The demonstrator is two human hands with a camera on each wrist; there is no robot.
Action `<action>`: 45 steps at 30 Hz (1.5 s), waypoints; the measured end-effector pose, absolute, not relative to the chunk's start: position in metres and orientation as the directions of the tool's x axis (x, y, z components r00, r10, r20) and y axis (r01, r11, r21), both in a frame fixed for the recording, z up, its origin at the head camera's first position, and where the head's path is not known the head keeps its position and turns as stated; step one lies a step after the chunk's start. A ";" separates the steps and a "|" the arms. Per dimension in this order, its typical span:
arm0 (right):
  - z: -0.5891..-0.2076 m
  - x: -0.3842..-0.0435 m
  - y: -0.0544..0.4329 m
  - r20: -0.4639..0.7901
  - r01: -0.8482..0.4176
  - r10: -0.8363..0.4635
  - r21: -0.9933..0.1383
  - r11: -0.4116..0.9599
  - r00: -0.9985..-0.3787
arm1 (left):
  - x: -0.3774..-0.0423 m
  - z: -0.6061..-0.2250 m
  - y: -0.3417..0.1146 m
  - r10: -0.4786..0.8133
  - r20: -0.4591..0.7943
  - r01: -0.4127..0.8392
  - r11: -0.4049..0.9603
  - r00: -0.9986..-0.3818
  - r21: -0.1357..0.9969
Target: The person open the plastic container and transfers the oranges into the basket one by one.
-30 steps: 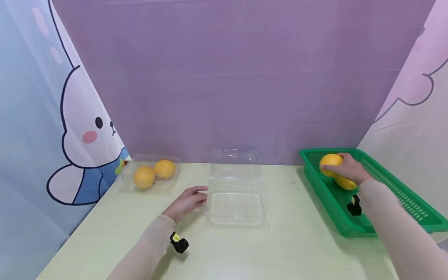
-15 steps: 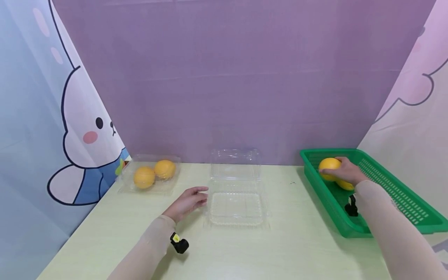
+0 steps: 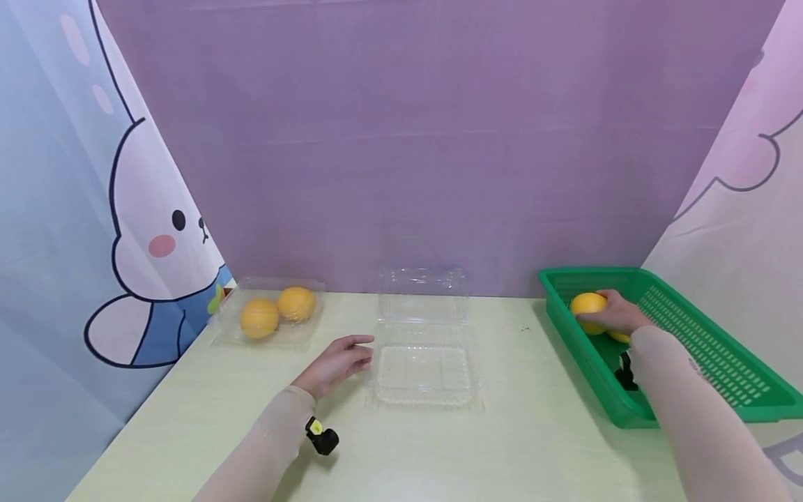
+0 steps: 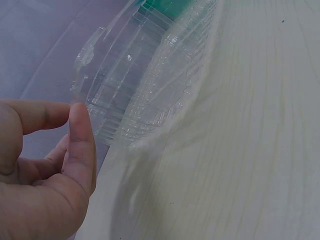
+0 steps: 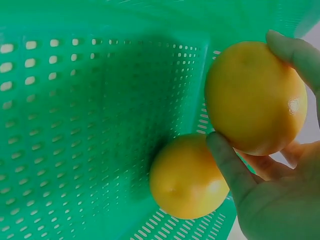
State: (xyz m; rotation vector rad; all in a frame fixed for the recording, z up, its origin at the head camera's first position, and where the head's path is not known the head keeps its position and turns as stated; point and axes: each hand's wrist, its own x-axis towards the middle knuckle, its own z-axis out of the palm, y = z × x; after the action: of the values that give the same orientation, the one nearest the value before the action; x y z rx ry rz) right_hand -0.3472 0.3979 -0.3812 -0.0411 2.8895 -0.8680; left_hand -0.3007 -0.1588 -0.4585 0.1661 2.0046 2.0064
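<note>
My right hand (image 3: 617,314) grips an orange (image 5: 255,97) over the green basket (image 3: 617,411), thumb on one side and fingers on the other in the right wrist view. A second orange (image 5: 187,177) lies on the basket floor just below it. My left hand (image 3: 335,366) hovers at the left side of a clear plastic clamshell box (image 3: 423,376), whose lid stands raised at the back. In the left wrist view the loosely bent fingers (image 4: 45,115) and thumb come close together near the box's corner, with nothing seen between them.
At the back left, another clear clamshell box (image 3: 304,341) holds two oranges (image 3: 258,318). A purple cloth (image 3: 401,139) hangs behind the pale table (image 3: 502,453), with printed curtains at both sides.
My right hand has moved slightly left and down with the orange, lower into the basket. My left hand and both boxes stay in place.
</note>
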 end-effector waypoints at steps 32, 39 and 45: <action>-0.405 -0.357 0.400 -0.181 0.010 -0.078 -0.444 0.896 -0.980 | -0.299 -0.457 -0.158 0.279 -0.126 -0.129 0.006 -0.952 0.992; -0.401 -0.355 0.398 -0.227 0.021 -0.088 -0.435 0.900 -0.970 | -0.298 -0.456 -0.158 0.281 -0.130 -0.132 0.012 -0.951 0.991; -0.400 -0.356 0.398 -0.227 0.009 -0.095 -0.420 0.907 -0.969 | -0.297 -0.456 -0.159 0.281 -0.126 -0.128 0.014 -0.951 0.992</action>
State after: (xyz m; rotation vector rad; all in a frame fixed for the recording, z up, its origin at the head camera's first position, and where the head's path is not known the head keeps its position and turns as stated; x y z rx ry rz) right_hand -0.3559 0.3980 -0.3996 -0.0649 2.8282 -0.6244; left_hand -0.2974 -0.1588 -0.4563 0.1589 2.0069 2.0151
